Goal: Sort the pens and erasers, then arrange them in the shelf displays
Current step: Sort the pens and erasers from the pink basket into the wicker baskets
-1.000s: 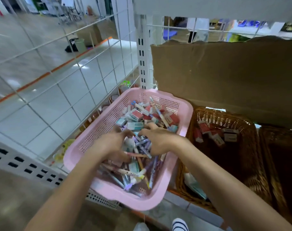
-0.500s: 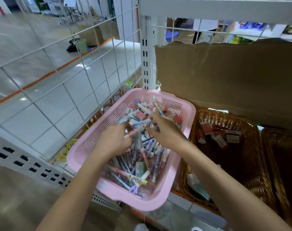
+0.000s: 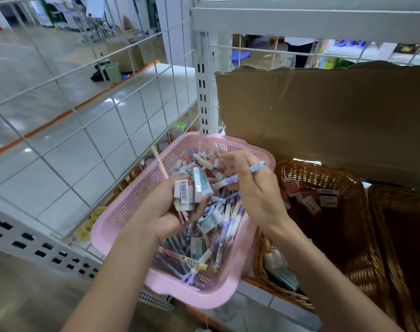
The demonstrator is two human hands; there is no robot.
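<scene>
L hand [image 3: 164, 213] grips 3 erasers [image 3: 192, 190]; R hand [image 3: 255, 195] pinches 1 pen [image 3: 257, 167].

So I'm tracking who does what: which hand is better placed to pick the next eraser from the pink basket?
Probably the right hand: it pinches only one lavender pen and hovers over the pink basket pile. The left hand is full, gripping several erasers and a pink-yellow pen.

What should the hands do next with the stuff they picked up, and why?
Probably the left hand should carry its bundle of boxed erasers to the brown wicker basket and drop them there: that basket already holds red-boxed erasers. The right hand pinches a blue pen above the pink basket, so it is busy.
</scene>
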